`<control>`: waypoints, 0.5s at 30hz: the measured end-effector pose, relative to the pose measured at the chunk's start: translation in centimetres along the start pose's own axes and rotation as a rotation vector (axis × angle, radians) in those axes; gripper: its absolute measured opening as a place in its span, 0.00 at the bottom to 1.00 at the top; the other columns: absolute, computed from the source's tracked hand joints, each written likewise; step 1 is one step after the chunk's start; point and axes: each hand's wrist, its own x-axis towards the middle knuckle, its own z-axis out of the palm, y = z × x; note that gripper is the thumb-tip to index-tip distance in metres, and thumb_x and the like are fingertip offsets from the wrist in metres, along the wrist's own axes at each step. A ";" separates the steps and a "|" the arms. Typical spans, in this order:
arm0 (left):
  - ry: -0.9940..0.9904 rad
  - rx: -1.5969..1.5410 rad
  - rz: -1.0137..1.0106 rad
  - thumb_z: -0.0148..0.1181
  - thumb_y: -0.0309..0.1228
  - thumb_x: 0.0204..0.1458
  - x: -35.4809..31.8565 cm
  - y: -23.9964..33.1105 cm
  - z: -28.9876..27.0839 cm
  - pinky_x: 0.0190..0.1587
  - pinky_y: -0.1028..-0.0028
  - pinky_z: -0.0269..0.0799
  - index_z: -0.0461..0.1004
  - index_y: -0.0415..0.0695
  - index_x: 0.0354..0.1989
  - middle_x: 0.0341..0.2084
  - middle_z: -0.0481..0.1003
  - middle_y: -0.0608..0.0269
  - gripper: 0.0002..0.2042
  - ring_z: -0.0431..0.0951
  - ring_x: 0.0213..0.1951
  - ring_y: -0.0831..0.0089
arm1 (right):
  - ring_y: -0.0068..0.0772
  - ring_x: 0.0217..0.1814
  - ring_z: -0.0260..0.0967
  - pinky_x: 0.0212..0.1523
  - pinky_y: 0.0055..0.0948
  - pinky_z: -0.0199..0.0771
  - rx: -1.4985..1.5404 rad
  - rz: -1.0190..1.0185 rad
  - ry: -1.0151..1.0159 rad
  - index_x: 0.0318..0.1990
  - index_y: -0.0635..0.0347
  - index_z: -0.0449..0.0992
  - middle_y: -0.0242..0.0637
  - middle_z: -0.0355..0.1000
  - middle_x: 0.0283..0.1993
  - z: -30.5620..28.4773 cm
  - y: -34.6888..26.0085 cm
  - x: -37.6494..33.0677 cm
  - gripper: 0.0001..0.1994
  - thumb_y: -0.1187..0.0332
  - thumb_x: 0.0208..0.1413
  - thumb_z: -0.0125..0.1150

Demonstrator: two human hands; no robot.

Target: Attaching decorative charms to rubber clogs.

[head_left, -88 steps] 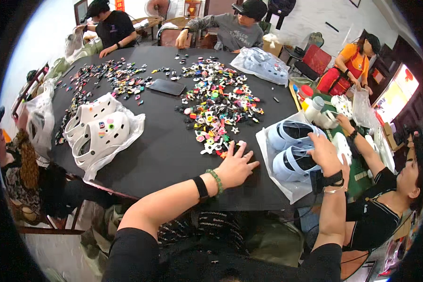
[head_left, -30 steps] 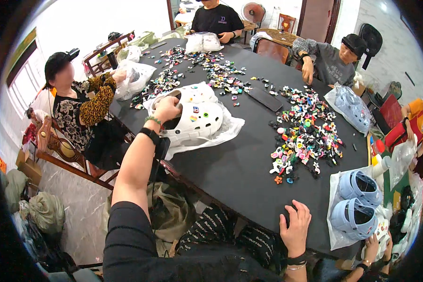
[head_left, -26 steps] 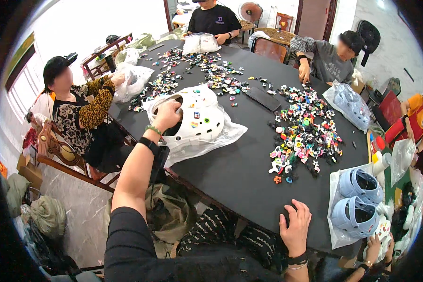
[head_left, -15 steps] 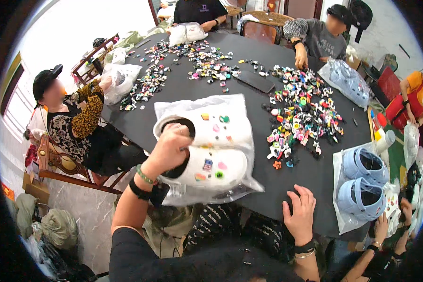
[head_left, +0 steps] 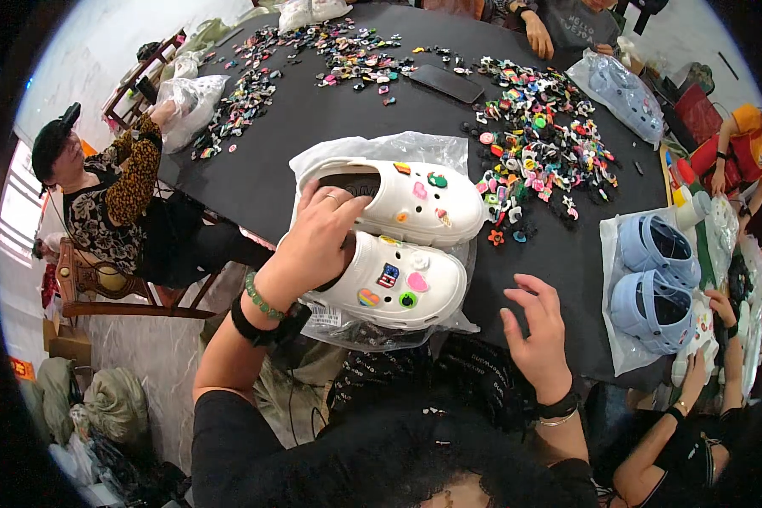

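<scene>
A pair of white clogs (head_left: 415, 284) dotted with colourful shoe charms lies side by side in front of me, toes to the right. My left hand (head_left: 317, 233) grips them at the heel openings, fingers hooked over the adjoining rims, so part of both openings is hidden. Beneath the clogs spreads a clear plastic bag (head_left: 339, 337), its edges showing around them. My right hand (head_left: 536, 334) hovers by the near table edge, right of the clogs, fingers apart and holding nothing.
Piles of loose shoe charms (head_left: 542, 144) cover the dark table (head_left: 330, 114) ahead. A black flat slab (head_left: 447, 83) lies among them. Light-blue clogs (head_left: 652, 309) stand on plastic at the right. Co-workers sit around; one at the left holds a plastic bag (head_left: 190, 110).
The clogs, veiled by the clear bag before, now lie uncovered on top of it, farther right. My left hand moved right with them. My right hand lifted off the table.
</scene>
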 end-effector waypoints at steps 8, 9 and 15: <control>0.053 0.117 -0.153 0.61 0.17 0.39 -1.9 2.3 -2.0 0.68 0.55 0.53 0.68 0.43 0.61 0.57 0.68 0.50 0.33 0.62 0.64 0.50 | 0.50 0.55 0.65 0.55 0.43 0.69 0.111 -0.287 -0.133 0.54 0.59 0.73 0.47 0.65 0.58 2.8 -4.3 2.5 0.26 0.73 0.44 0.72; 0.122 0.042 -0.167 0.63 0.17 0.39 -2.1 2.4 -2.2 0.65 0.56 0.58 0.70 0.43 0.58 0.55 0.68 0.50 0.31 0.64 0.62 0.49 | 0.51 0.57 0.64 0.57 0.45 0.68 0.059 -0.297 -0.173 0.55 0.58 0.73 0.48 0.64 0.59 3.2 -4.4 2.7 0.28 0.71 0.43 0.73; 0.272 0.000 -0.315 0.67 0.23 0.46 -3.8 3.0 -2.8 0.43 0.64 0.70 0.76 0.38 0.40 0.35 0.74 0.53 0.12 0.74 0.39 0.57 | 0.51 0.58 0.63 0.56 0.46 0.67 0.009 -0.300 -0.134 0.56 0.55 0.73 0.46 0.63 0.60 4.3 -4.1 3.2 0.30 0.69 0.41 0.74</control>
